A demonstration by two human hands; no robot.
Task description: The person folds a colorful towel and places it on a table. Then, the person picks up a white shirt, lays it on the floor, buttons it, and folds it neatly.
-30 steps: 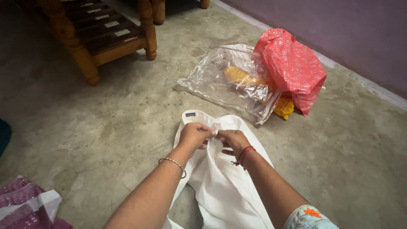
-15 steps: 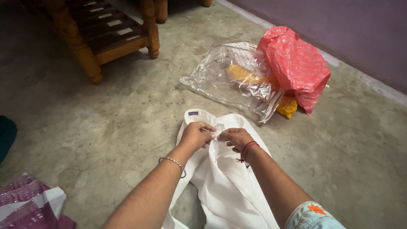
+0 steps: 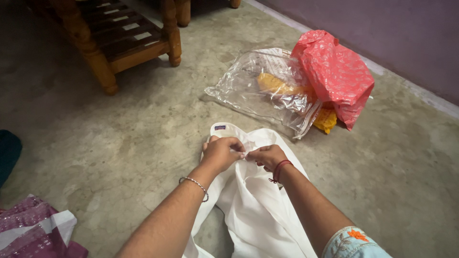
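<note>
Concrete floor [image 3: 119, 143]; both hands pinch white garment [image 3: 258, 210].

Your left hand [image 3: 221, 153] and right hand [image 3: 268, 156] meet knuckle to knuckle, fingers curled in a pinch, forearms stretched forward.

This looks like a room in a home, with clothes being handled on the floor. The floor [image 3: 119, 143] is bare grey concrete, mottled and worn, and it meets a plain purple wall [image 3: 382, 28] along a pale skirting strip at the far right edge. At the far left stands wooden furniture [image 3: 114, 43] with turned legs and a slatted lower shelf. A white garment [image 3: 258, 210] lies spread on the floor, near a clear plastic bag [image 3: 263, 86] and a red bag [image 3: 334, 71]. Purple cloth [image 3: 33, 234] lies at the near left corner.
</note>
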